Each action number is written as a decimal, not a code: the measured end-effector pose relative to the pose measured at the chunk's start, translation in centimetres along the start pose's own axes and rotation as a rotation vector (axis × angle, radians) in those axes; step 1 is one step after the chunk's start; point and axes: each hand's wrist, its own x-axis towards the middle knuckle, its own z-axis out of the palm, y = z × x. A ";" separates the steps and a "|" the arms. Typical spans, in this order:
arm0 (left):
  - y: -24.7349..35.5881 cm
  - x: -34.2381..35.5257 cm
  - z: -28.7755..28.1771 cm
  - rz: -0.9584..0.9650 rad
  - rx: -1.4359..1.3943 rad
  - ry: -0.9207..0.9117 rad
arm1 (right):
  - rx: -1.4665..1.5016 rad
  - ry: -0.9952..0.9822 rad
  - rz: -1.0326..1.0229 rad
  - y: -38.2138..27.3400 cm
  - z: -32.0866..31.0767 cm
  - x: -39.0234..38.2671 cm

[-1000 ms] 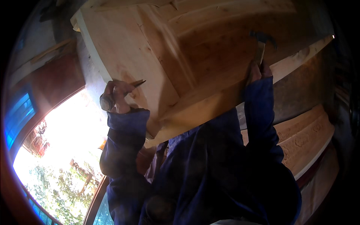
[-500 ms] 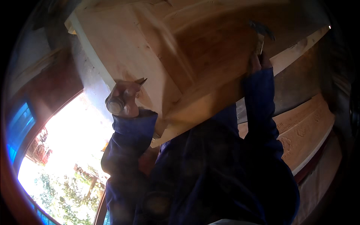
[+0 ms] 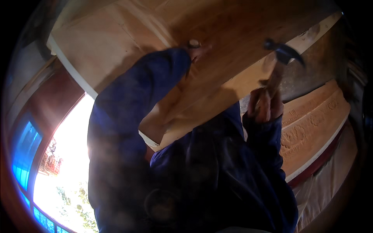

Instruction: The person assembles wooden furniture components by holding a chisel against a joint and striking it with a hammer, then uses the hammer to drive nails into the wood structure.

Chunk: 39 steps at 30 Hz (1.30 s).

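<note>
My right hand (image 3: 266,105) is wrapped round the wooden handle of a claw hammer (image 3: 284,53). The dark hammer head points up, off the front edge of a large pale wooden board (image 3: 225,35). Over that board, near its middle, is my left hand (image 3: 199,53), closed on a chisel (image 3: 194,43). The round end of the chisel's handle shows above the fist; its blade is mostly hidden by the hand and sleeve. My left forearm crosses over the board's left part. I cannot tell whether the blade touches the wood.
A carved wooden panel (image 3: 307,130) with a flower relief lies to the right, below the board. Bright daylight comes through an opening (image 3: 64,174) at the left, beside a blue pane (image 3: 27,149). The board's front edge runs close to my body.
My left hand has moved right across the board with the chisel, which has turned. My right hand has drawn back toward me with the hammer, off the board's surface.
</note>
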 end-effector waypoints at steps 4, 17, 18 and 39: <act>-5.0 1.1 2.6 -0.114 0.105 -0.068 | -0.113 -0.123 0.413 0.7 0.7 0.4; -4.6 -1.1 4.3 0.038 -0.065 0.016 | -0.266 -0.150 0.382 -0.3 4.3 1.7; -4.7 -1.0 4.3 0.020 -0.038 0.026 | -0.319 -0.115 0.384 -0.8 4.8 1.8; -5.7 -0.9 5.0 -0.113 0.094 -0.074 | -0.477 -0.093 0.270 0.3 5.9 5.5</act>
